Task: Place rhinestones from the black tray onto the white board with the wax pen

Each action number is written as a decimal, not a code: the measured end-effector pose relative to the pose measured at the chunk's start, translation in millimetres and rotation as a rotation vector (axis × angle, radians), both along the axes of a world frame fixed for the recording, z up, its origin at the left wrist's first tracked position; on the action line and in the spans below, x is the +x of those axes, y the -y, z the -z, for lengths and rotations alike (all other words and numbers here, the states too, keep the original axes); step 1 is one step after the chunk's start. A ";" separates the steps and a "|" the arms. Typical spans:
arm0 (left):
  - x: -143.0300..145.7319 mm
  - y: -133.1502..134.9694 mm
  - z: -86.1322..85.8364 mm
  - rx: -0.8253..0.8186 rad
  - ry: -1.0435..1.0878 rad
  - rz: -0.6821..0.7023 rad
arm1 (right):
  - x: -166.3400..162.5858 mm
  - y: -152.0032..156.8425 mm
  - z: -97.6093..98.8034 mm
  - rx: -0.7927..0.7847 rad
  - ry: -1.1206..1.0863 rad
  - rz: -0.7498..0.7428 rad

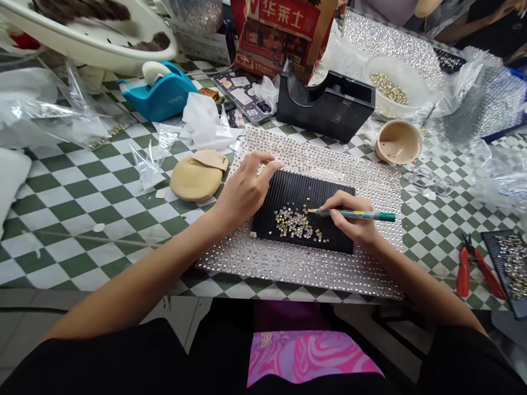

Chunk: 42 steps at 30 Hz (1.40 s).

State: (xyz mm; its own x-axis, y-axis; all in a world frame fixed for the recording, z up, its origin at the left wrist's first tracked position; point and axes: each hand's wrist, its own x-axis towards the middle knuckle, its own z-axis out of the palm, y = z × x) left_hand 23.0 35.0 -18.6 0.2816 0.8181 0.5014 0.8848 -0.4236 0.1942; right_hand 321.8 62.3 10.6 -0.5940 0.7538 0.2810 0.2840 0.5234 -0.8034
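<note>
My right hand [352, 214] holds a green pen-shaped picker [362, 215] much like a pencil. Its yellow tip is at the edge of a heap of clear and gold rhinestones [294, 222]. Those stones lie loose on a black ridged tray [337, 236], which rests on a sheet covered in rows of clear rhinestones [263, 260]. Over the tray's upper left corner is my left hand [249, 184], fingers curled and thumb close to the index finger. Whether anything sits in that pinch is too small to tell. A tan rounded pad [195, 178] lies left of this hand.
Behind the sheet stand a black tape dispenser [325, 104], a blue tape dispenser [160, 93] and a red paper bag [284, 38]. Rightward are a beige cup [398, 142], a bowl of gold stones [415, 82], red-handled pliers [464, 271] and another stone-filled tray [492, 241]. Other people sit opposite.
</note>
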 end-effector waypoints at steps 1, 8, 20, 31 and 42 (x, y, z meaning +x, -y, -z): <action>0.6 0.7 -1.1 0.011 0.008 -0.010 | -0.3 0.0 -0.1 0.010 -0.001 -0.003; 3.3 4.9 -11.1 0.049 -0.024 -0.019 | -3.9 1.1 -0.5 0.083 -0.015 -0.016; 3.9 4.7 -17.0 0.077 -0.144 0.036 | 1.6 0.0 -7.6 0.101 -0.061 0.050; 4.0 11.9 -15.2 0.009 -0.183 0.026 | 37.3 -48.1 1.4 0.175 -0.089 0.383; 2.1 14.1 -16.9 -0.102 -0.125 0.008 | 40.5 -49.0 5.4 0.190 0.048 0.422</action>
